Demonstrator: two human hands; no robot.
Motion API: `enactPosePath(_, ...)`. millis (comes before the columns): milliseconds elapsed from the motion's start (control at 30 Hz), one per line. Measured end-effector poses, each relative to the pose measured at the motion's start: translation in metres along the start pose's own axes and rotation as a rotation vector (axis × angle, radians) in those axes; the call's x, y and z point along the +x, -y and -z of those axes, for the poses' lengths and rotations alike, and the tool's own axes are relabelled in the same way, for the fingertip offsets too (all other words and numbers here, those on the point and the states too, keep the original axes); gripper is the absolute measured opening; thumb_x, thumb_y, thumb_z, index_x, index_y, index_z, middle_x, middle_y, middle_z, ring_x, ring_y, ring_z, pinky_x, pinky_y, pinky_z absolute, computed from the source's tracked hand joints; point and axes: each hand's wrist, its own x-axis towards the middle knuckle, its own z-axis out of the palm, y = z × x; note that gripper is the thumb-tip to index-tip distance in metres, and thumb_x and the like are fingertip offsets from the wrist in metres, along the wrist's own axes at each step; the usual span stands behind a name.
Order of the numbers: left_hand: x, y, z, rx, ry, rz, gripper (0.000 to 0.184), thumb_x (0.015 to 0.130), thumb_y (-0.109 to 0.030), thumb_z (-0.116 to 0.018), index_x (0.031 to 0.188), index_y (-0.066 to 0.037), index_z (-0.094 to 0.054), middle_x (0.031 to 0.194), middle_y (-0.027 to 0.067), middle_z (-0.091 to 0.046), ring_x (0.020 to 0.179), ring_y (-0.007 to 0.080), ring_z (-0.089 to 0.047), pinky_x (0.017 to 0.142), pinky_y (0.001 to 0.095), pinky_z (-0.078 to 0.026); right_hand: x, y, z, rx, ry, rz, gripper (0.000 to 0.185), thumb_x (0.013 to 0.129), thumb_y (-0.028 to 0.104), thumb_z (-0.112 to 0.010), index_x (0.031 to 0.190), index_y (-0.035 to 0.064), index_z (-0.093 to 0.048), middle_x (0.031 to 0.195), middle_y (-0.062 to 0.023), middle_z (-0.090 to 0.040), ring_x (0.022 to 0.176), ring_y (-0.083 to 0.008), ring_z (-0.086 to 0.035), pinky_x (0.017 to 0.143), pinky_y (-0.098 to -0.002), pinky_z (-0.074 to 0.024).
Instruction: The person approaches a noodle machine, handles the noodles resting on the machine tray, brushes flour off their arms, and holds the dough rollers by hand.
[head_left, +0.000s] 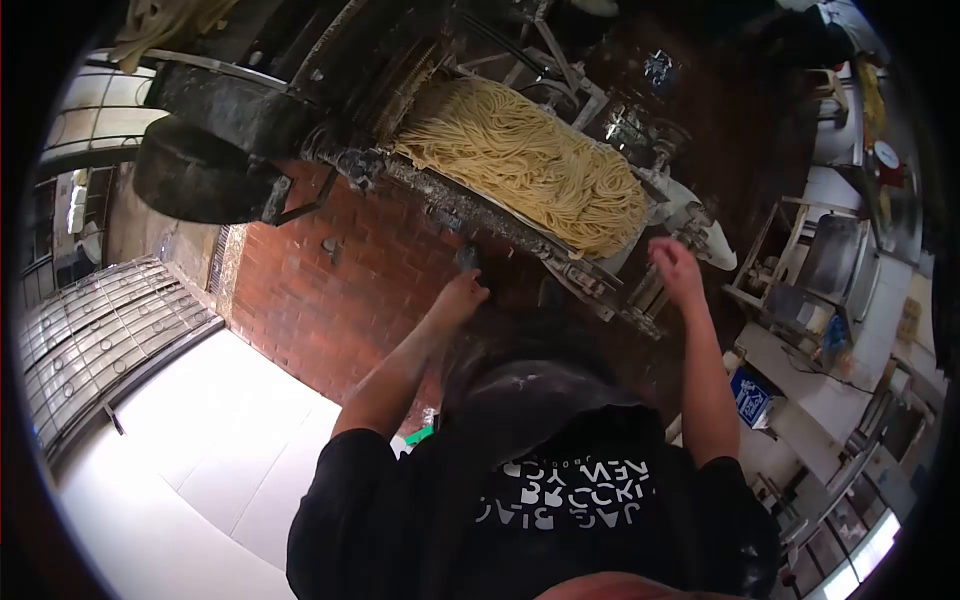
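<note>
A long heap of pale yellow noodle-like strands lies on a machine bed ahead of me. My left hand is over the brick floor, below the near edge of the bed, with its fingers curled; whether it holds anything is too small to tell. Close to the right end of the heap, my right hand is raised apart from the strands, its fingers bent loosely with nothing visible between them.
A dark round drum and machinery stand at the upper left. Red brick floor stretches to the left, beside a barred gate. Metal racks and a blue box are at the right. More strands hang at the top left.
</note>
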Motion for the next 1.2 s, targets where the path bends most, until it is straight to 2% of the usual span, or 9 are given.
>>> enactPosePath(133,0.057,-0.011,0.054,0.437,-0.004,-0.185,0.041,0.092,-0.026,-0.066,0.123,0.001,-0.062,0.101,0.0224,-0.071,0.097,0.0441,-0.068,0.085,0.0489,-0.055,0.110,0.011,-0.025,-0.164,-0.136,0.240,0.021,0.100,0.016,-0.062,0.116,0.0036,-0.070,0.103,-0.0149,-0.071,0.096,-0.0269,-0.069,0.086,-0.0345,-0.0535)
enactPosePath(200,0.080,-0.058,0.074,0.062,-0.092,0.102,0.044,0.093,-0.031,-0.064,0.123,0.001,-0.060,0.112,0.0262,-0.069,0.108,0.0478,-0.064,0.091,0.0518,-0.053,0.166,0.011,-0.038,-0.223,-0.147,0.335,0.023,0.101,0.018,-0.061,0.116,0.0032,-0.071,0.107,-0.0175,-0.071,0.100,-0.0312,-0.070,0.088,-0.0374,-0.0536)
enactPosePath(367,0.152,0.021,0.067,0.309,-0.498,0.339,0.060,0.098,-0.033,-0.061,0.142,0.005,-0.044,0.144,0.0314,-0.050,0.136,0.0464,-0.046,0.111,0.0510,-0.040,0.290,-0.047,-0.073,-0.553,-0.088,0.313,0.033,0.103,0.033,-0.062,0.119,0.0063,-0.074,0.106,-0.0159,-0.074,0.099,-0.0272,-0.072,0.087,-0.0356,-0.0541)
enactPosePath(600,0.212,0.052,0.059,-0.002,-0.717,0.475,0.094,0.098,-0.040,-0.064,0.161,0.007,-0.012,0.165,0.0282,-0.025,0.155,0.0408,-0.020,0.126,0.0441,-0.024,0.334,-0.078,-0.061,-0.309,0.440,-0.234,0.053,0.100,0.054,-0.060,0.120,0.0080,-0.075,0.104,-0.0135,-0.075,0.096,-0.0225,-0.070,0.089,-0.0377,-0.0525)
enactPosePath(700,0.237,0.085,0.041,0.034,-0.833,0.490,0.098,0.097,-0.035,-0.067,0.161,0.007,-0.006,0.168,0.0262,-0.018,0.157,0.0391,-0.016,0.127,0.0437,-0.023,0.310,-0.054,-0.055,-0.109,0.275,-0.157,0.046,0.107,0.038,-0.053,0.130,0.0007,-0.069,0.130,-0.0126,-0.070,0.119,-0.0224,-0.064,0.105,-0.0360,-0.0466)
enactPosePath(733,0.239,0.084,0.038,0.032,-0.824,0.504,0.101,0.097,-0.035,-0.068,0.161,0.007,-0.003,0.168,0.0259,-0.015,0.157,0.0389,-0.015,0.127,0.0438,-0.022,0.295,-0.026,-0.057,0.264,0.123,-0.415,0.045,0.108,0.036,-0.048,0.132,0.0033,-0.067,0.142,-0.0145,-0.063,0.131,-0.0242,-0.058,0.113,-0.0360,-0.0411)
enactPosePath(833,0.253,0.086,0.039,0.020,-0.829,0.509,0.106,0.096,-0.034,-0.070,0.161,0.006,0.003,0.170,0.0250,-0.008,0.158,0.0389,-0.011,0.128,0.0440,-0.020,0.314,-0.162,-0.015,-0.425,0.157,-0.088,0.046,0.107,0.039,-0.049,0.128,0.0026,-0.069,0.133,-0.0183,-0.068,0.126,-0.0303,-0.063,0.107,-0.0398,-0.0458)
enactPosePath(933,0.257,0.100,0.037,0.010,-0.847,0.494,0.105,0.098,-0.032,-0.069,0.162,0.004,0.007,0.171,0.0241,-0.002,0.158,0.0390,-0.007,0.129,0.0444,-0.017,0.287,-0.138,-0.023,-0.507,0.001,-0.023,0.047,0.103,0.046,-0.053,0.124,0.0072,-0.071,0.108,-0.0190,-0.075,0.102,-0.0362,-0.072,0.086,-0.0445,-0.0539)
enactPosePath(1200,0.306,0.119,0.077,0.488,-1.032,0.442,0.087,0.104,-0.044,-0.054,0.165,-0.010,-0.001,0.171,0.0194,0.001,0.158,0.0366,-0.006,0.130,0.0463,-0.013,0.274,-0.094,-0.057,-0.695,-0.332,-0.105,0.040,0.103,0.041,-0.050,0.110,0.0087,-0.073,0.102,-0.0222,-0.072,0.098,-0.0450,-0.067,0.083,-0.0520,-0.0513)
